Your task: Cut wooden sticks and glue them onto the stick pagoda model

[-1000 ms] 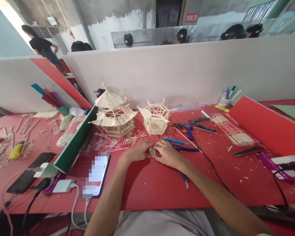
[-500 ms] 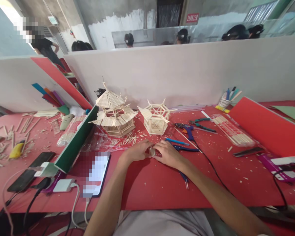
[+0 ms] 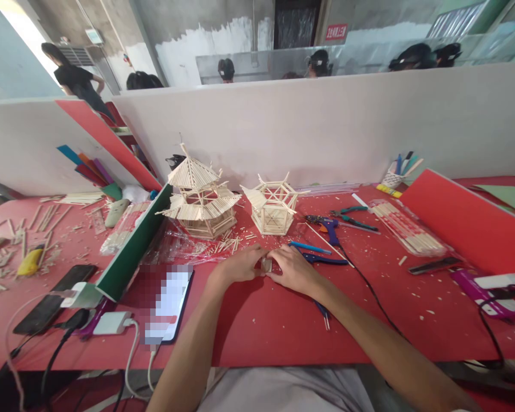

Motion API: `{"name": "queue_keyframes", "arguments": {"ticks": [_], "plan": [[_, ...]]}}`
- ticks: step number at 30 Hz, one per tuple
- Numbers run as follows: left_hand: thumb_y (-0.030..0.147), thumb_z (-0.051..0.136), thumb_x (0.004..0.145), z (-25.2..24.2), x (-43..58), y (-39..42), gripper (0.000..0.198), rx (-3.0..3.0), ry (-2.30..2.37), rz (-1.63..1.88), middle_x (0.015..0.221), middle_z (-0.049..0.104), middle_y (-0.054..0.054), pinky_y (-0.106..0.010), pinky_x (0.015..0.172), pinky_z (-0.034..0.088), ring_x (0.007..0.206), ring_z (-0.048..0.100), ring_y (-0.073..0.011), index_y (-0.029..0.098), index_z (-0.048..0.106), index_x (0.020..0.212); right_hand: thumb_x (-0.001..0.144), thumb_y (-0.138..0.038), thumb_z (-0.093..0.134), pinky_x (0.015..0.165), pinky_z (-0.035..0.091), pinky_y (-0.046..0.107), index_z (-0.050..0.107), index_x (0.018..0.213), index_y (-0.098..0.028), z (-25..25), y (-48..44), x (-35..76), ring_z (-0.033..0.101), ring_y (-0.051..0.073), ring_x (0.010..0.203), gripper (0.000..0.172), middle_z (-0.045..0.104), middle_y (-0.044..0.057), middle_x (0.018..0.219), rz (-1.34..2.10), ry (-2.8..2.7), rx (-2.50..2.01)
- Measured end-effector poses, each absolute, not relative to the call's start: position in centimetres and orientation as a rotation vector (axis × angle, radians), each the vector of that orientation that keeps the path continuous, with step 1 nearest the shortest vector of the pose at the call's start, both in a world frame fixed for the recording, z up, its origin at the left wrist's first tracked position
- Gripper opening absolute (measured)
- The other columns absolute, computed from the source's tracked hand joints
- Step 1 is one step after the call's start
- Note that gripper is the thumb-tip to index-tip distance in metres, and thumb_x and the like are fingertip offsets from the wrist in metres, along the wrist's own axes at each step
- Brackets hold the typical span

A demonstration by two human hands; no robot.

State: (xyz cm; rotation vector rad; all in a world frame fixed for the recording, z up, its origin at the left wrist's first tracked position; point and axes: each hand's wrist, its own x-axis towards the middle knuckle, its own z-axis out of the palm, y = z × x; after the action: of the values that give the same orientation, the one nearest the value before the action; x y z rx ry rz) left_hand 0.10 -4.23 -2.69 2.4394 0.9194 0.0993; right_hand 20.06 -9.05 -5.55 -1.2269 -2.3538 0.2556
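Observation:
My left hand [image 3: 242,266] and my right hand [image 3: 292,268] meet over the red table, fingers closed around a small row of short wooden sticks [image 3: 266,265]. Fingers partly cover these sticks, so their far side is hidden. Just beyond my hands stands an open hexagonal frame model [image 3: 272,209] of wooden sticks, with one roof panel on its left. To its left rises a two-tiered stick pagoda [image 3: 201,200]. Blue-handled pliers [image 3: 326,259] and a blue pen [image 3: 311,248] lie beside my right hand. Short stick offcuts [image 3: 225,246] are scattered beyond my left hand.
A blue glue gun [image 3: 329,229], green-handled pliers [image 3: 356,223] and bagged sticks [image 3: 409,226] lie to the right. A phone [image 3: 171,303] rests by my left forearm. Green [image 3: 137,246] and red [image 3: 467,223] dividers flank the workspace; cables cross the table.

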Motion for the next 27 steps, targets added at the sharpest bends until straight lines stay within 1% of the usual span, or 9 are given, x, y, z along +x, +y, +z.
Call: {"name": "queue_keyframes", "arguments": {"ticks": [6, 11, 17, 22, 27], "plan": [[0.021, 0.065, 0.082, -2.55, 0.2, -4.35, 0.014, 2.438, 0.916, 0.086, 0.098, 0.059, -0.007, -0.029, 0.071, 0.044, 0.083, 0.06, -0.0208, 0.018, 0.059, 0.093, 0.078, -0.025, 0.079, 0.079, 0.042, 0.036, 0.055, 0.094, -0.02, -5.43, -9.08, 20.09, 0.058, 0.025, 0.09, 0.029, 0.068, 0.006, 0.094, 0.275, -2.339, -1.246], [0.02, 0.064, 0.08, -2.3, 0.36, -4.5, 0.012, 2.477, 0.921, 0.085, 0.097, 0.058, -0.007, -0.029, 0.074, 0.044, 0.085, 0.059, -0.0209, 0.018, 0.057, 0.09, 0.077, -0.025, 0.08, 0.079, 0.041, 0.035, 0.054, 0.095, -0.02, -5.42, -9.05, 20.04, 0.057, 0.025, 0.091, 0.032, 0.067, 0.007, 0.095, 0.277, -2.334, -1.259], [0.018, 0.062, 0.08, -2.4, 0.46, -4.52, 0.01, 2.5, 0.919, 0.07, 0.096, 0.058, -0.007, -0.029, 0.073, 0.044, 0.083, 0.058, -0.0201, 0.017, 0.058, 0.09, 0.077, -0.028, 0.08, 0.077, 0.041, 0.034, 0.054, 0.096, -0.02, -5.38, -9.03, 20.0, 0.057, 0.025, 0.09, 0.033, 0.065, 0.006, 0.092, 0.258, -2.326, -1.3], [0.021, 0.065, 0.081, -2.27, 0.3, -4.48, 0.018, 2.467, 0.92, 0.08, 0.102, 0.06, -0.009, -0.03, 0.077, 0.046, 0.089, 0.06, -0.0221, 0.017, 0.06, 0.098, 0.077, -0.029, 0.08, 0.078, 0.042, 0.035, 0.053, 0.096, -0.02, -5.28, -9.13, 19.98, 0.057, 0.025, 0.09, 0.034, 0.066, 0.007, 0.093, 0.258, -2.323, -1.274], [0.023, 0.068, 0.081, -1.91, -0.06, -4.43, 0.034, 2.432, 0.916, 0.069, 0.112, 0.062, -0.011, -0.034, 0.086, 0.047, 0.099, 0.061, -0.0256, 0.018, 0.061, 0.114, 0.078, -0.03, 0.078, 0.078, 0.043, 0.035, 0.052, 0.095, -0.021, -4.99, -9.3, 20.3, 0.057, 0.024, 0.088, 0.032, 0.065, 0.006, 0.092, 0.258, -2.298, -1.282]]}}
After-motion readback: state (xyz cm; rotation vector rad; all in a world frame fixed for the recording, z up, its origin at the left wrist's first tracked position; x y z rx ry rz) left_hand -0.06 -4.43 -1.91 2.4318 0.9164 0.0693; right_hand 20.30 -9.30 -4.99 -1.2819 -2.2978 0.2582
